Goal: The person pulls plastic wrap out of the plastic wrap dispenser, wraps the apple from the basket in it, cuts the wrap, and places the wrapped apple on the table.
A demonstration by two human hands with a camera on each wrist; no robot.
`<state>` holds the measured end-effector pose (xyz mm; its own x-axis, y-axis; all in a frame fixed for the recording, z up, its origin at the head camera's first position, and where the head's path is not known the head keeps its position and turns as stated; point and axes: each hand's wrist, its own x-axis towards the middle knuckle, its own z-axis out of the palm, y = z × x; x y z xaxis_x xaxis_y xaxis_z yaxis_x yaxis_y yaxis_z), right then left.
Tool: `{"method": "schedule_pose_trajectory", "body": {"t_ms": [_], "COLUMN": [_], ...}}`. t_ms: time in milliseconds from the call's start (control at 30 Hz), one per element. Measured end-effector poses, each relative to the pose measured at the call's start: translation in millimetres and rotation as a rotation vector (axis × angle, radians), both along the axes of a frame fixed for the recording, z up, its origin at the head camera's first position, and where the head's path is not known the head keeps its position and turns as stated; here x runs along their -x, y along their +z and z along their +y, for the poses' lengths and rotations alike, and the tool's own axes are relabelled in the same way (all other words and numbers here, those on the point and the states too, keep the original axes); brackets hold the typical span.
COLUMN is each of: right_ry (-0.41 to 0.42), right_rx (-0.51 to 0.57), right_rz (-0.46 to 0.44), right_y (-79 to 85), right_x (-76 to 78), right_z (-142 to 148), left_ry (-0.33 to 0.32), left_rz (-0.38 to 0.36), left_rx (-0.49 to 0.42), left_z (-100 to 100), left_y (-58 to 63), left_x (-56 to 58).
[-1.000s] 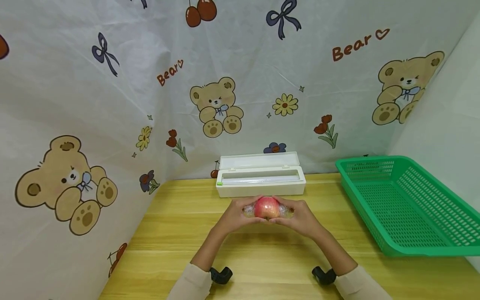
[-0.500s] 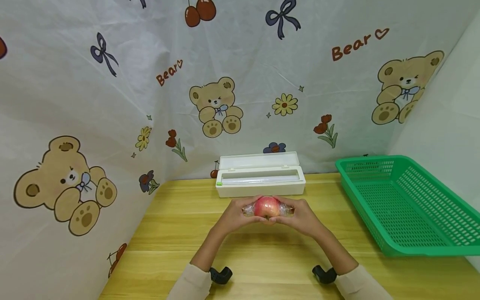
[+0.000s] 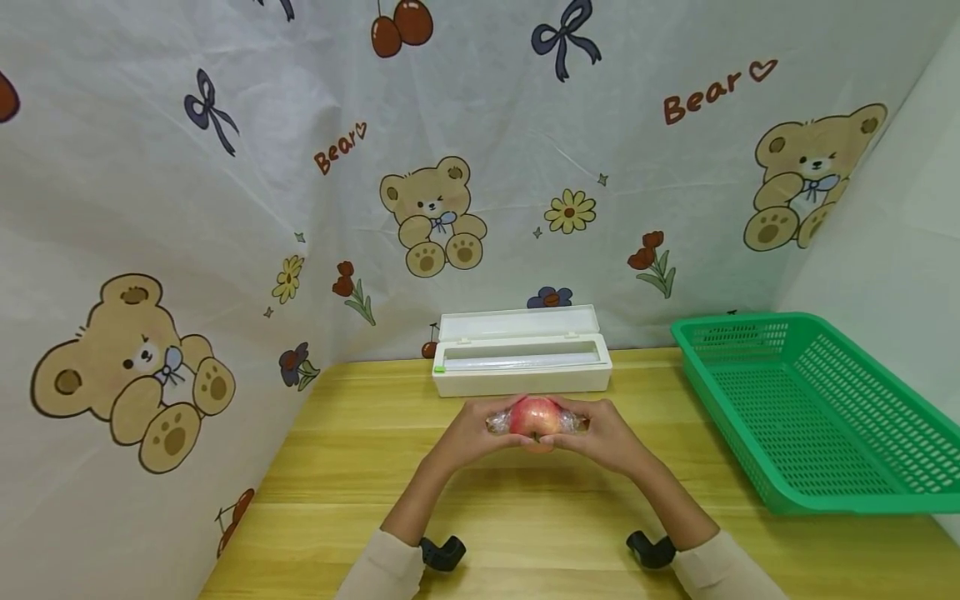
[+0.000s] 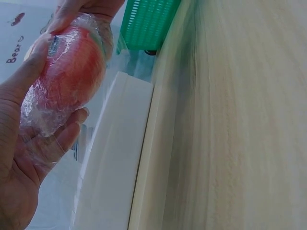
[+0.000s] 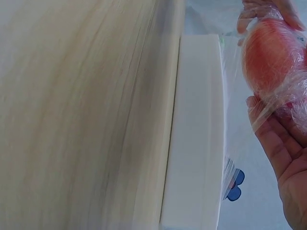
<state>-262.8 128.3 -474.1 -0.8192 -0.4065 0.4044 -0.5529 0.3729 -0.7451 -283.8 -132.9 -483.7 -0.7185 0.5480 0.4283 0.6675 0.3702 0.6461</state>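
Note:
A red apple [image 3: 536, 415] is held up between my two hands, just in front of the white box. Crinkled plastic wrap [image 4: 45, 117] covers it and bunches out at both sides. My left hand [image 3: 472, 432] grips its left side, thumb on the near face and fingers curved round the far side. On the right, my right hand [image 3: 602, 433] holds it the same way. Both thumb tips meet near the stem. In the right wrist view, a loose film of wrap trails from the apple [image 5: 273, 55] over the fingers.
Behind the hands stands a white wrap box [image 3: 522, 382], its lid raised and a roll of film inside. A green plastic basket [image 3: 795, 500] sits at the right on the wooden table [image 3: 360, 467]. A cloth printed with bears hangs along the back and left.
The apple tips very slightly between the hands, its stem shifting a little. Both hands keep their grip and stay in place.

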Motion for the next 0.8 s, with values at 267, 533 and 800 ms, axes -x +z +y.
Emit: {"method": "schedule_pose_trajectory", "body": {"t_ms": [267, 533, 800], "right_ry": [-0.006, 0.015, 0.033], "right_rx": [-0.017, 0.003, 0.009], "right_rz": [-0.035, -0.078, -0.122], "right_y": [-3.2, -5.6, -5.7], "right_x": [2.8, 6.5, 12.8], "right_z": [1.4, 1.3, 2.6], "left_ry": [-0.01, 0.015, -0.094], "left_rz": [-0.046, 0.016, 0.164], "left_rx": [0.013, 0.015, 0.061], "left_z": [-0.3, -3.1, 0.0], "left_y": [0.5, 1.6, 2.2], "left_x": [-0.8, 0.6, 7.0]}}
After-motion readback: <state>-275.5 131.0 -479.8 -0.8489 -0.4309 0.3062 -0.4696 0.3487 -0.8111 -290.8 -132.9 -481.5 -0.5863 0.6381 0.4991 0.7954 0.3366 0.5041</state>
